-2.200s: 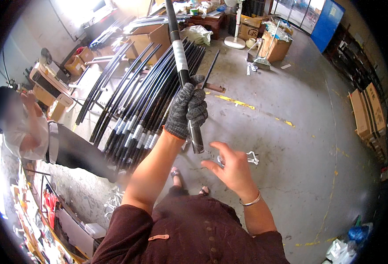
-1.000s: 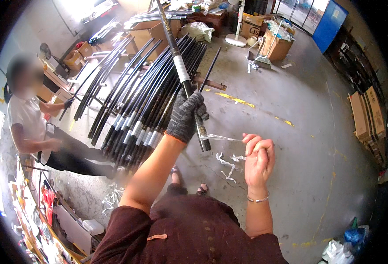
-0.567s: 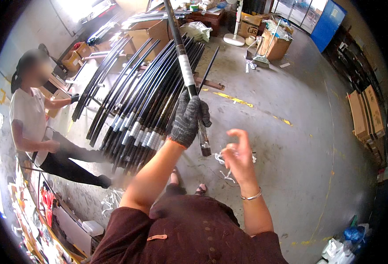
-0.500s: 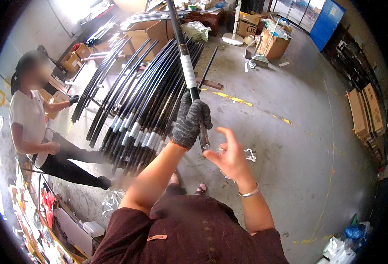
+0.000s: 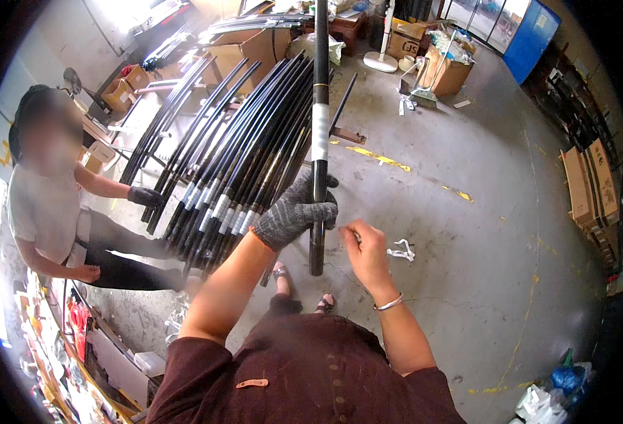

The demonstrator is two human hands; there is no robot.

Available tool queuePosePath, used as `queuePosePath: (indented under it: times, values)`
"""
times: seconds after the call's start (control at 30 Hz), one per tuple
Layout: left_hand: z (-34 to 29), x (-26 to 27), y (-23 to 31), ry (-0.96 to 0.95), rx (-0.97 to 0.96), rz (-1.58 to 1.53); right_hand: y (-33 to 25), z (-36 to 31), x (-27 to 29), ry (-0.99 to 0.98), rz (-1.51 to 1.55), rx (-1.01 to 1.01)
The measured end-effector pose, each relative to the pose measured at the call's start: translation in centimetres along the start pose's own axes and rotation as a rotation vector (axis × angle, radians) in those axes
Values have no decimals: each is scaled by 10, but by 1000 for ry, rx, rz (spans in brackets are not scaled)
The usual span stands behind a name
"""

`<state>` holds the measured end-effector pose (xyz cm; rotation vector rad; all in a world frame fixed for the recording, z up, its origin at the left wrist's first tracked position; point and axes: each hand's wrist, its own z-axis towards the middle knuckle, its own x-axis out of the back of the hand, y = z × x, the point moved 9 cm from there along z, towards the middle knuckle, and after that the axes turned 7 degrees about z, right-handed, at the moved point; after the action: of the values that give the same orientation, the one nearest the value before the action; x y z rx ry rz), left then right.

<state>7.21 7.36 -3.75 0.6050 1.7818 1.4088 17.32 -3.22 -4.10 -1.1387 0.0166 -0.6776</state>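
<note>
My left hand, in a grey knitted glove, is wrapped round a long black pole near its lower end. The pole stands almost upright before me, and its top runs out of view. A white band circles it above the glove. My bare right hand, with a bracelet at the wrist, is just right of the pole and apart from it. Its fingers are curled in with thumb and forefinger together; whether something thin is pinched there is too small to tell. Many similar black poles lie side by side on a rack beyond my left arm.
At the left a co-worker stands with a gloved hand at the poles. White strip scraps lie on the floor right of my hand. Cardboard boxes lean at the far right. A dustpan and another carton stand farther back.
The pole has swung from a leftward lean to nearly upright, and its lower end has dropped a little. My right hand's spread fingers have curled in. The co-worker's gloved hand has moved toward the poles nearer me.
</note>
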Motion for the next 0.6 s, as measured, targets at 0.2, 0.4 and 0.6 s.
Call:
queuePosePath:
  times: [0.2, 0.4, 0.6]
  values:
    - [-3, 13, -21, -6, 107, 23, 56, -2, -12, -17, -241, -154]
    - [-13, 24, -18, 6, 119, -124, 130, 2, 2, 26, -452, -196]
    - [-24, 41, 3, 4, 104, 50, 292, -66, 70, -29, 32, -816]
